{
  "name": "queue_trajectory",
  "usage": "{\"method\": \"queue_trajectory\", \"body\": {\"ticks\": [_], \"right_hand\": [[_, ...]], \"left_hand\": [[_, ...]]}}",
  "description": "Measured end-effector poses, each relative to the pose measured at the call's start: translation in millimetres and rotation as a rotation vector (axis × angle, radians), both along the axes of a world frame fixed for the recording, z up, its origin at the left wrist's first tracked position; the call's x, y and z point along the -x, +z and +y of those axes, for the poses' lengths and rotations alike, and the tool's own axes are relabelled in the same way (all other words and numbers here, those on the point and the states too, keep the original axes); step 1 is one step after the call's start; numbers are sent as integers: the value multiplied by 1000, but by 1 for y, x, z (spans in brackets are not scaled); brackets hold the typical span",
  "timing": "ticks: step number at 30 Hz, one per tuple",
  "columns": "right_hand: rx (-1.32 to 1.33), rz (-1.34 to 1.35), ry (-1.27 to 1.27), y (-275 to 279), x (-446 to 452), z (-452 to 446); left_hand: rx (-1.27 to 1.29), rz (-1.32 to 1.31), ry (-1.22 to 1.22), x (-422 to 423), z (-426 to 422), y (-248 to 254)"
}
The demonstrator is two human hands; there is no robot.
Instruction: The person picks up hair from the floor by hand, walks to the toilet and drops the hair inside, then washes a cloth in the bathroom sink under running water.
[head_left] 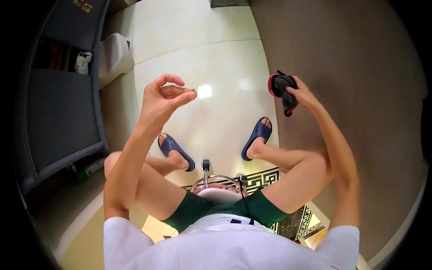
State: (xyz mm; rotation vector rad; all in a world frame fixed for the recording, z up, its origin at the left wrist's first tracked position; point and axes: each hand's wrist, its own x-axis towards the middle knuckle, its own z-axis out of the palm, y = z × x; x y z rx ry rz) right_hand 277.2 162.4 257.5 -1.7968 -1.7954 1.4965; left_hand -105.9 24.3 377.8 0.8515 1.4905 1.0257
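Note:
My left hand (166,96) is raised over the pale tiles, its thumb and forefinger pinched together. At the fingertips shows a tiny greyish bit (194,90), too small to name. On the other side, my right hand (302,92) is closed around what looks like a black sandal (283,85) with pink-red edges. It is held in the air near the border of the tiles and the brown surface, and my fingers hide part of it. The two hands are well apart.
I sit on a low wheeled stool (220,193), with blue slippers (258,137) on my feet. A dark cabinet (63,117) and a white plastic stool (116,58) stand at left. Brown flooring (346,90) lies right of the glossy tiles (202,58).

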Motion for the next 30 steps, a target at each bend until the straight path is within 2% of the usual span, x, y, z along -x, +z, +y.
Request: {"method": "queue_trajectory", "body": {"ticks": [1,4,7,10,13,16,19,20,23,27,28,30], "right_hand": [[7,-22,64,-16,-3,13],[277,108,-242,-64,11,37],[17,16,-236,-128,24,53],[-153,94,-215,-162,36,73],[-76,255,-364,-160,45,79],[-25,-142,-136,-210,7,79],[-400,-451,58,-239,8,47],[-437,-420,83,-246,11,46],[-259,-509,78,-230,44,42],[-63,-608,175,-240,52,48],[-173,-647,219,-260,54,45],[-314,-481,114,-295,73,30]], "left_hand": [[-4,-19,4,0,2,2],[8,-36,-6,11,-2,4],[49,-33,20,18,-9,8],[59,-65,29,27,-16,7],[93,-90,84,34,-20,2],[118,-120,119,40,-17,-2],[111,-125,94,41,-16,-3],[114,-136,82,43,-18,-5],[113,-139,59,43,-18,-5],[100,-148,77,43,-25,-8],[101,-137,68,45,-28,-7],[96,-166,86,45,-27,-7]]}}
